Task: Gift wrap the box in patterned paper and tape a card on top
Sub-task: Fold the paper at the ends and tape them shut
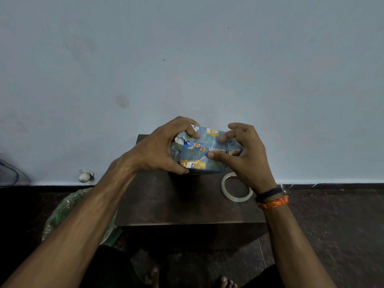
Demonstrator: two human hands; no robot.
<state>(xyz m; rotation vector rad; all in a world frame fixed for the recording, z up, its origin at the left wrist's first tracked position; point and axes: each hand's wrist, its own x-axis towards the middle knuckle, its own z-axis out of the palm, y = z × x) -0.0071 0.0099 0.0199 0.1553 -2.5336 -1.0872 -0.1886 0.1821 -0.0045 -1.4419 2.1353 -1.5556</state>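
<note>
Held just above the dark worktop (187,204), the paper-covered box (199,150) sits in the left hand (158,150)'s curled grip while the right hand (247,156)'s thumb and fingertips pinch a fold, which may spring open or tear untaped, the tape roll (225,189) lying unused.

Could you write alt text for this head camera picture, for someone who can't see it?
Two hands hold a box wrapped in blue patterned paper above a small dark table: the left hand grips its left end, and the right hand pinches the paper at its right end. A roll of tape lies on the table near the right wrist.
</note>
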